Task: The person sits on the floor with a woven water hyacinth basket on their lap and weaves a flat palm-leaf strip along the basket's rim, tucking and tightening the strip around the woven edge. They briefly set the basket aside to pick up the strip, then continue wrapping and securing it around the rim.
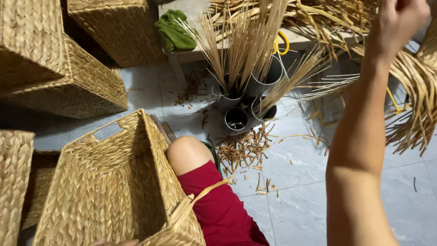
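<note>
Below, I see a pale tiled floor (296, 182) strewn with short straw scraps (243, 148). My right hand (400, 20) is raised at the top edge, fingers curled shut beside a hanging bundle of straw (416, 91); whether it grips any strand I cannot tell. Only my left hand's fingertips (114, 242) show, at the bottom rim of a woven basket (114, 187) leaning against my knee (186, 152). Grey tubes (236, 119) hold thin sticks (246, 41). More baskets (68, 77) are stacked on the left, with a green cloth (175, 29) on a low table (296, 43).
</note>
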